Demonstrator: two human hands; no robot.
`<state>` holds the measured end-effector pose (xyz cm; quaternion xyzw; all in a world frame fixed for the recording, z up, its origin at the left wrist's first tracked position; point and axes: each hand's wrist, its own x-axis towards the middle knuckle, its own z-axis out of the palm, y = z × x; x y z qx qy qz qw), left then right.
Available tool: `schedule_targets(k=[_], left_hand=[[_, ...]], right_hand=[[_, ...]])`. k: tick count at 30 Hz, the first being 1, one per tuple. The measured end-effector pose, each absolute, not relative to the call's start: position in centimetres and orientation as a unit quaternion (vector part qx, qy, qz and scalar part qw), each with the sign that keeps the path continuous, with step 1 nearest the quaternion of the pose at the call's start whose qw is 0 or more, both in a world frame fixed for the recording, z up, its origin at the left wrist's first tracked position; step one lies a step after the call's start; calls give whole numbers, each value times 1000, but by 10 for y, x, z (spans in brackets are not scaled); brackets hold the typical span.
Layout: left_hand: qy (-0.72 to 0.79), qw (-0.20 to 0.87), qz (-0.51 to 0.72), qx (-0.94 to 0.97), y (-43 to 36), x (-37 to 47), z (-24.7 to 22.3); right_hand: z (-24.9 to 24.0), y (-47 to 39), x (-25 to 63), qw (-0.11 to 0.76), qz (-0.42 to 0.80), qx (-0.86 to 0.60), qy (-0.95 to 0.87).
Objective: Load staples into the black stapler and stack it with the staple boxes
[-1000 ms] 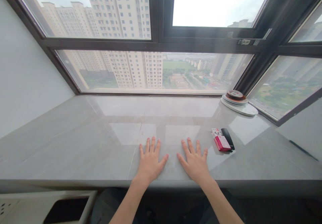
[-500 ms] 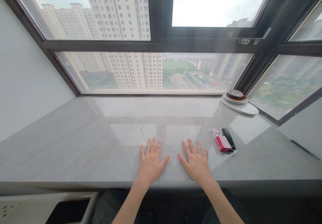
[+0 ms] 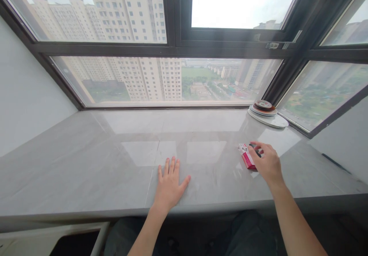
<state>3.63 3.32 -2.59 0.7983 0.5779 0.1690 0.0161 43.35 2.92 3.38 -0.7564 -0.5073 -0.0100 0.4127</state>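
My left hand point(image 3: 169, 187) lies flat on the grey marbled sill point(image 3: 94, 171), fingers spread, holding nothing. Over at the right, my right hand point(image 3: 266, 160) is above a red and white box point(image 3: 246, 157) and a black object point(image 3: 254, 147) beside it. Its thumb and fingers are apart around the black object, partly covering it. Whether the fingertips touch it cannot be made out.
A stack of round plates or discs point(image 3: 267, 114) stands in the back right corner by the dark window frame point(image 3: 172, 51). A pale unit with a dark opening point(image 3: 57, 237) is below the sill at the lower left.
My right hand has lifted off the sill and moved right to the box and the black object. My left hand stays flat. The view has shifted slightly.
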Motion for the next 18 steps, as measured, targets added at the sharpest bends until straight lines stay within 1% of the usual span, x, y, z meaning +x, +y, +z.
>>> schedule_targets(k=[1, 4, 6, 8, 11, 15, 18], left_hand=[[579, 17, 168, 798, 33, 36, -26], [579, 18, 164, 799, 34, 37, -24], [580, 18, 162, 798, 34, 37, -24], [582, 19, 162, 797, 34, 38, -24], [582, 29, 166, 795, 34, 39, -24], [587, 77, 189, 783, 35, 37, -18], [598, 138, 231, 755, 35, 33, -9]], right_hand=[[33, 33, 455, 400, -3, -785, -473], [22, 40, 496, 334, 175, -810, -449], [14, 42, 500, 308, 255, -795, -456], [9, 43, 488, 304, 301, -770, -473], [5, 44, 447, 322, 348, -710, -520], [-2, 49, 357, 356, 377, -647, -560], [-9, 53, 273, 388, 352, -627, -577]])
